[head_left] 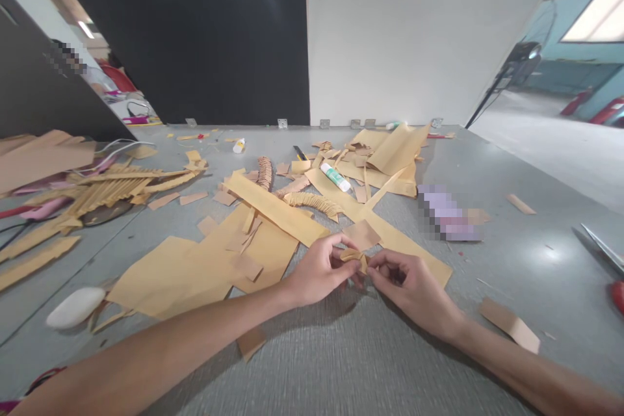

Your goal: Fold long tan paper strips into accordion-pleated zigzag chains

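Note:
Between my two hands is a small folded piece of yellow-brown paper (361, 260), held above the grey table. My left hand (324, 271) pinches it from the left, fingers curled round behind. From the right, the thumb and fingertips of my right hand (402, 276) close on its edge. Just behind my hands lies a flat brown paper square (363, 234), on a larger yellow-brown sheet (404, 244). A long folded paper strip (277, 207) reaches toward my left hand. Beyond it rest a pleated paper piece (314, 203) and a green-and-white glue stick (335, 177).
Large paper sheets (160, 273) spread at the left, near a white rounded object (75, 307). Pleated paper work (112, 195) lies farther left. A box cutter (299, 153) is among scraps at the back. Scissors (602, 248) lie at the right edge. Upright panels (385, 32) stand behind.

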A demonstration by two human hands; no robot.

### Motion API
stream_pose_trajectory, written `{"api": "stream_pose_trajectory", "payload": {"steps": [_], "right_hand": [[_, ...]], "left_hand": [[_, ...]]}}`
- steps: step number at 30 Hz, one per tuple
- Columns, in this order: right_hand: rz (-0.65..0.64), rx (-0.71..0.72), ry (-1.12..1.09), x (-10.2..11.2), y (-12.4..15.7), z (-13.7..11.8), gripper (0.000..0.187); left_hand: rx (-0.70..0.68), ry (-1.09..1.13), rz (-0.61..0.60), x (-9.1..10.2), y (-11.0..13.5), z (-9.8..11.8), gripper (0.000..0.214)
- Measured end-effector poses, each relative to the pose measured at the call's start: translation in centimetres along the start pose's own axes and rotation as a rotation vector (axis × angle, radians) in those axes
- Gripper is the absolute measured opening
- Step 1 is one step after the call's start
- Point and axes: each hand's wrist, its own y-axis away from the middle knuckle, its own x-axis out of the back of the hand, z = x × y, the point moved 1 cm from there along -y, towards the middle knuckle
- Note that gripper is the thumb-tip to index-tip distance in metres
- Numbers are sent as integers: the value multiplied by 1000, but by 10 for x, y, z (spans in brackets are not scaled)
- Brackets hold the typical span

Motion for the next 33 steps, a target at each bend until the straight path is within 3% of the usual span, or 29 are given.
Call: {"api": "stream_pose_trajectory", "payload": {"steps": [3, 5, 11, 20, 33], "right_hand": [[64, 11, -61, 1, 1, 1, 22], [87, 10, -119, 2, 1, 0, 31], [-76, 28, -111, 1, -1, -5, 36], [-10, 24, -59, 1, -3, 0, 35], [-9, 33, -86, 1, -3, 1, 32]], "left_hand": [[4, 8, -23, 0, 0, 2, 30], [9, -4, -50, 0, 1, 4, 33], [24, -60, -100, 1, 3, 5, 38], [17, 2, -140, 1, -1, 2, 33], [34, 7, -163, 2, -2, -1, 43]]}}
